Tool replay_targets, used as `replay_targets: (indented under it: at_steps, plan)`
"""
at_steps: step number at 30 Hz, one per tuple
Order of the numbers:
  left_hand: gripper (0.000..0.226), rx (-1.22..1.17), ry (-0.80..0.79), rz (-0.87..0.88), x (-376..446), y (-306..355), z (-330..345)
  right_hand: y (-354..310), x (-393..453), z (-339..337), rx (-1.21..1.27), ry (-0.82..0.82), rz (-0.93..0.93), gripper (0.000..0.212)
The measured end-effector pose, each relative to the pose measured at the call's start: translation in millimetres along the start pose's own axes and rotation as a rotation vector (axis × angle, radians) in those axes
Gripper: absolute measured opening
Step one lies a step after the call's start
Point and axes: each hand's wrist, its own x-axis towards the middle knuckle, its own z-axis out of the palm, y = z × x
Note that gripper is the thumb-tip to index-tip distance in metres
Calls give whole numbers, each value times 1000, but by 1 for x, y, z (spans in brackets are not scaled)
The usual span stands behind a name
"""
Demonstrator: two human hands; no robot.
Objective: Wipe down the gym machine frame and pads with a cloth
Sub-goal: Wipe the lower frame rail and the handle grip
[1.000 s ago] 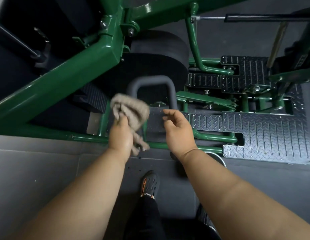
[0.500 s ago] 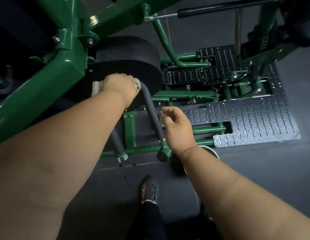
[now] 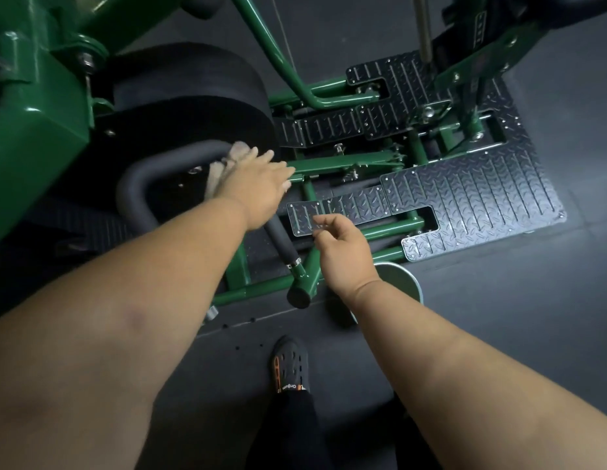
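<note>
A green gym machine frame (image 3: 41,130) fills the upper left, with a black roller pad (image 3: 200,106) behind a grey foam-covered U-shaped handle (image 3: 149,171). My left hand (image 3: 258,188) holds a beige cloth (image 3: 227,161) against the handle's right corner, fingers wrapped over the bar. My right hand (image 3: 343,252) hovers just right of the handle's lower end, fingers loosely curled, holding nothing.
Black diamond-plate foot plates (image 3: 475,201) lie to the right on green base tubes (image 3: 343,164). A round metal disc (image 3: 400,279) sits by the frame's front corner. My shoe (image 3: 290,364) stands on the dark rubber floor below.
My left hand has slid the cloth along the top of the grey handle from its left corner to its right corner. The view has shifted left; my right hand stays near the handle's base.
</note>
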Motion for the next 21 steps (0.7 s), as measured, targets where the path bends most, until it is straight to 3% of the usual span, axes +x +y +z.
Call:
replay_targets:
  at_steps: [1,3,5,7,8,10,12,16,21]
  plan:
    - [45,-250,109,-79,-8,14,10,5,-1,-1,-13,3,8,20]
    - [48,-750,485,-350,-23,41,29,14,-3,-1,-15,8,34,23]
    - [50,-1214,880,-751,-27,62,32,23,-4,-2,-16,11,47,24]
    - [48,-1546,1080,-1180,-24,69,26,31,-3,-4,-45,17,50,23]
    - [48,-1596,1040,-1320,-20,66,25,34,-1,-5,-51,17,53,23]
    - [53,-1606,781,-1380,-10,58,31,38,4,-8,-50,14,51,23]
    - [60,-1504,580,-1298,-3,52,36,39,11,-10,-51,27,45,23]
    - [61,-1325,481,-1071,-14,62,48,42,24,-10,-45,26,44,24]
    - [58,-1133,242,-1026,-54,103,78,42,30,-8,-42,-12,42,25]
